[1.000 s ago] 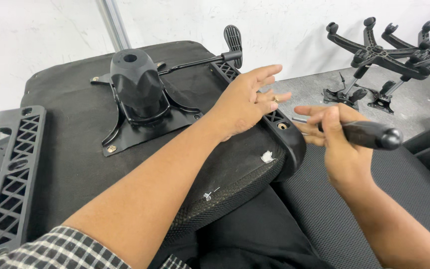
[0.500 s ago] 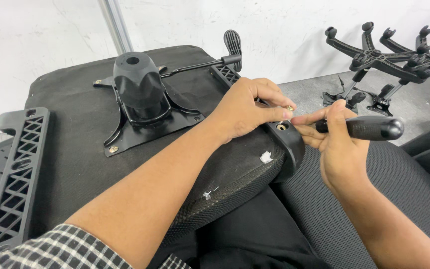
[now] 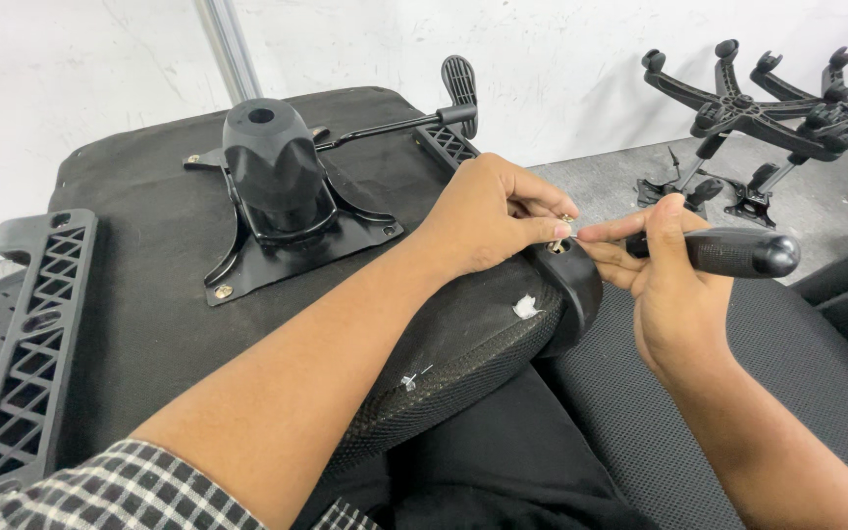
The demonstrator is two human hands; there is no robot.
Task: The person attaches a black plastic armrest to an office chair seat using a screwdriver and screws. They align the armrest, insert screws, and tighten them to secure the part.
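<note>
An upturned black chair seat (image 3: 149, 255) lies across my lap, with a black tilt mechanism (image 3: 272, 182) screwed to its underside. My left hand (image 3: 488, 216) pinches a small screw (image 3: 566, 218) over a hole in the black armrest bracket (image 3: 571, 280) at the seat's right edge. My right hand (image 3: 664, 285) grips a black-handled screwdriver (image 3: 733, 252), its forefinger stretched out to touch the screw and my left fingertips. The screwdriver's shaft is hidden behind the fingers.
A black lattice armrest bracket (image 3: 26, 334) sits on the seat's left edge. A lever with a paddle (image 3: 458, 83) sticks out behind my left hand. Two upturned chair star bases (image 3: 768, 108) stand on the grey floor at right. Dark mesh fabric (image 3: 787, 393) lies beside my right arm.
My left hand, spread flat on the bracket a second ago, has closed into a pinch on a screw. My right hand has brought the screwdriver in until the fingertips meet.
</note>
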